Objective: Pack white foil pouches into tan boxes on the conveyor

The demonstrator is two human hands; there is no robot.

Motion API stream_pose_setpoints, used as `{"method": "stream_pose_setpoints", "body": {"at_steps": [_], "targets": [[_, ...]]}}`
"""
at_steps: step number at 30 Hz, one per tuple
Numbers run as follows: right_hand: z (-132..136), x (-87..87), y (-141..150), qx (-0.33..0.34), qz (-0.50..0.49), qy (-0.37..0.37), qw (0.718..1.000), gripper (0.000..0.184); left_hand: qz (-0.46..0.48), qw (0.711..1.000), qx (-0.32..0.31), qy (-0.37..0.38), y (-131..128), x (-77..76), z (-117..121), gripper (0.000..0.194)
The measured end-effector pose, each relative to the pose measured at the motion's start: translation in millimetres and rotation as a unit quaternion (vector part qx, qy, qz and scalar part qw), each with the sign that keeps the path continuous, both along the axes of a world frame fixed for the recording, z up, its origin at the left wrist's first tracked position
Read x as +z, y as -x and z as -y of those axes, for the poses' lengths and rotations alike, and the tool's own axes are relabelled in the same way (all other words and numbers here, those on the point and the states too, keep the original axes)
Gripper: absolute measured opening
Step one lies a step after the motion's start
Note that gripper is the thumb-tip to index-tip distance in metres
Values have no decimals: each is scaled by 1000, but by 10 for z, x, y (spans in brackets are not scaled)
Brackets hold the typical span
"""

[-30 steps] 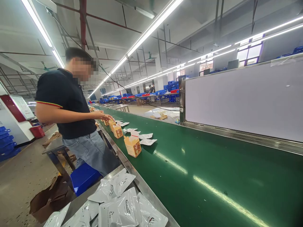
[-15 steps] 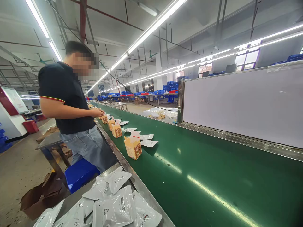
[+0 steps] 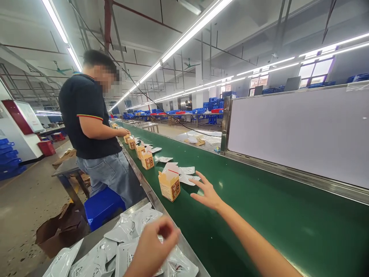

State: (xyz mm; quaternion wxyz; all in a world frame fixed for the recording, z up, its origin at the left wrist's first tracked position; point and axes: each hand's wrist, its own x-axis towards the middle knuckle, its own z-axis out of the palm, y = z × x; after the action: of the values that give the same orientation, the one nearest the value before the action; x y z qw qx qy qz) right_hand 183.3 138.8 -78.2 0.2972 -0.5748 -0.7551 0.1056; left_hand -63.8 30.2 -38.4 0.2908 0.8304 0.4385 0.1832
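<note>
Green conveyor belt (image 3: 259, 223) runs up the middle of the view, and the right hand (image 3: 208, 193) is stretched out over it, fingers spread wide and holding nothing, just short of the nearest open orange carton (image 3: 170, 184). That carton stands upright at the belt's near edge with its top flaps up, so it looks unfilled and unclosed. Beside it lie a few flat white pouches (image 3: 188, 174) on the belt, near the reaching fingertips but not touched. The left hand (image 3: 152, 250) hovers low over a heap of silver-white sealed pouches (image 3: 127, 246) on the metal side table (image 3: 95, 240); its fingers are curled in, and whether they pinch anything I cannot tell. Further up the line more orange cartons (image 3: 147, 159) stand in a row, also open at the top, where a co-worker in a black shirt (image 3: 86, 115) has both hands at the belt edge. By my reading, packing of this carton is barely begun: carton not gripped, pouch not in, flaps not shut.
</note>
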Motion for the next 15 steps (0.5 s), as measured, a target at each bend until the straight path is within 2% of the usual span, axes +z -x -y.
{"method": "stream_pose_setpoints", "body": {"at_steps": [1,2,4,6,9,12,15], "targets": [[-200,-96,27,-21,13,8,1000,59,68,981,176,-32,2,-28,-260,34],[-363,-195,54,-36,20,17,999,62,119,955,270,-39,-13,-77,-509,57],[-582,-380,107,-60,34,34,997,65,173,924,338,-48,-73,-213,-942,100],[-684,-527,154,-77,39,48,995,61,199,918,342,-31,-155,-364,-1254,124],[-707,-644,196,-98,22,46,994,44,236,907,348,-2,-300,-556,-1498,127],[-646,-624,139,-114,-28,29,993,30,250,908,336,7,-456,-666,-1555,106],[-462,-480,-79,-147,-120,-3,982,29,237,914,329,17,-575,-658,-1494,75]]}}
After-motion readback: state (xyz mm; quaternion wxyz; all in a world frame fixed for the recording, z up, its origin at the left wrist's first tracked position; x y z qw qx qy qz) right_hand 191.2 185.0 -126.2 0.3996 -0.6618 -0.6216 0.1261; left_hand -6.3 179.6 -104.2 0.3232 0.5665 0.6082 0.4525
